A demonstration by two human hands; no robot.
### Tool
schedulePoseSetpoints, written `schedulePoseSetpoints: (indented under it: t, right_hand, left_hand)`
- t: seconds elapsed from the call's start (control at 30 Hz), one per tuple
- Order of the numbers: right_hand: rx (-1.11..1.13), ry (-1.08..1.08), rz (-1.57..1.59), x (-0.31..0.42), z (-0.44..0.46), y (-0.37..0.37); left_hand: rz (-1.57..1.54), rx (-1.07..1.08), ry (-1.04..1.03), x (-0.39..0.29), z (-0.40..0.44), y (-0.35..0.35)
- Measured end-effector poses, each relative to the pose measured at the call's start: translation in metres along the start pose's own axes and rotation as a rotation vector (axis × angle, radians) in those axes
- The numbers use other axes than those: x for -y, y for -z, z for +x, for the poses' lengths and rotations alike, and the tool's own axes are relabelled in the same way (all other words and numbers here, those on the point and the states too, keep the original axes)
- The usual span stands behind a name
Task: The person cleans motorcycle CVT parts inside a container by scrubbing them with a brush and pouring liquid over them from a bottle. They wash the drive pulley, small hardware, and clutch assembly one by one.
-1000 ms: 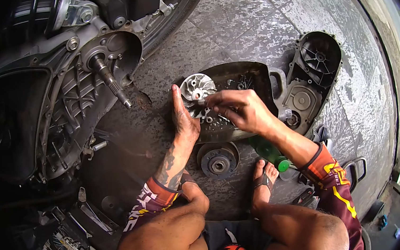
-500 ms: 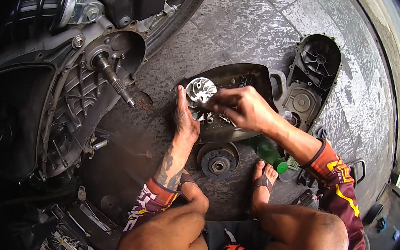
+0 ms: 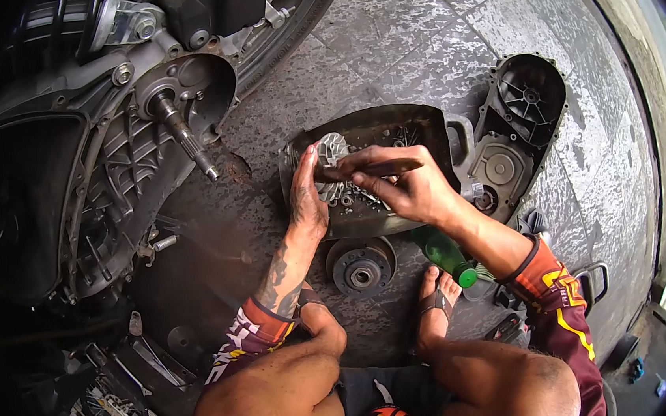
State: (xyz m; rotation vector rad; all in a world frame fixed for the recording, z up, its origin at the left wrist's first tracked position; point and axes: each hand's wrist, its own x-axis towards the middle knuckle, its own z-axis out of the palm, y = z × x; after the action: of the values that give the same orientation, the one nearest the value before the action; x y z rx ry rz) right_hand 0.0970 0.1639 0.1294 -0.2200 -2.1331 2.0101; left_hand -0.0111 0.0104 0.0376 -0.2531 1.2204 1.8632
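1) In the head view, the left hand point(image 3: 308, 198) is holding a finned metal pulley face point(image 3: 332, 149) over the left part of a handled tray point(image 3: 374, 226), one digit stretching up along the pulley's left rim and the grip underneath staying out of sight
2) The right hand point(image 3: 414, 181), over the middle of the tray, is closing around a brown-handled tool point(image 3: 402, 166), its fingers bunching tightly and the handle sticking out to the right behind the knuckles; the working end is meeting the pulley face, hidden too much to name
3) Small loose metal parts point(image 3: 402, 136) are lying inside the tray, around and behind the hands
4) A round clutch-like hub point(image 3: 362, 273) is resting on the floor just below the tray, its bored centre facing up
5) A green bottle point(image 3: 441, 252) is lying tilted at the tray's lower right, its cap pointing toward a sandalled foot point(image 3: 437, 306)
6) A cast crankcase cover point(image 3: 499, 163) is lying just right of the tray, its hollow side facing up
7) Well left of the tray, a splined shaft point(image 3: 184, 138) is jutting from an engine casing point(image 3: 117, 144), and a tyre point(image 3: 287, 45) is curving above it
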Motion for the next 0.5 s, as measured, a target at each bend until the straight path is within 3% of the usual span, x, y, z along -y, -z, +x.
schedulePoseSetpoints:
  t: [0.1, 0.17, 0.23, 0.27, 0.4, 0.5]
  right_hand:
    - [-0.021, 0.021, -0.421, -0.028, -0.001, 0.005]
    - [-0.199, -0.052, -0.31, -0.037, -0.006, 0.008]
    - [-0.216, -0.083, -0.148, -0.006, -0.01, -0.002]
    - [-0.195, -0.003, -0.048, 0.0, -0.012, -0.011]
    - [-0.054, 0.157, -0.254, -0.019, -0.006, -0.013]
    - [0.079, -0.062, -0.361, -0.013, -0.001, 0.001]
  left_hand:
    - [-0.078, -0.049, 0.056, -0.003, -0.006, -0.015]
    - [0.018, 0.015, 0.045, -0.01, -0.013, -0.021]
    - [0.131, -0.149, 0.101, -0.021, -0.022, -0.036]
    - [0.17, -0.157, 0.127, -0.023, -0.023, -0.036]
    - [0.017, -0.068, 0.113, -0.004, -0.005, -0.012]
    - [0.0, -0.085, 0.109, 0.004, -0.01, -0.004]
